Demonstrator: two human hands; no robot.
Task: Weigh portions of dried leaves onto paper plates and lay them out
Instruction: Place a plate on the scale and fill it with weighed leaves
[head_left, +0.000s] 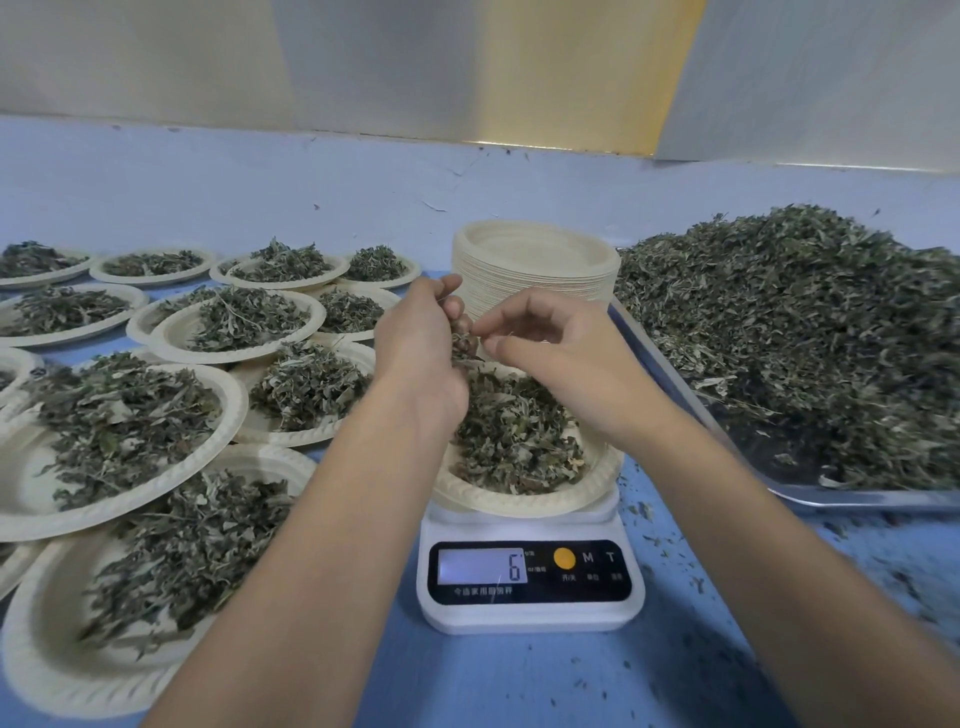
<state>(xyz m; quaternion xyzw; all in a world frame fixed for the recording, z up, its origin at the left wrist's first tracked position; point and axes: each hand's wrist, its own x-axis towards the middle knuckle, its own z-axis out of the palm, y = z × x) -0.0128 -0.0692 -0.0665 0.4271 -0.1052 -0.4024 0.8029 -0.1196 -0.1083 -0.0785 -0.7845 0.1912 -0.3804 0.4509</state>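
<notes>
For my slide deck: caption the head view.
Both hands pinch dried leaves above a filled paper plate on the scale.

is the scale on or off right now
On: the kitchen scale has its display lit, showing a 6, with a leaf-filled paper plate sitting on its platform.

Before you, a blue tabletop (519, 686) carries a white digital scale (530, 582) at centre. To your left, many filled paper plates (119, 421) of dried leaves overlap one another. Behind the scale stands a stack of empty plates (535, 270). To your right sits a metal tray (852, 499) heaped with leaves, with leaf crumbs (675, 551) scattered near it.
</notes>
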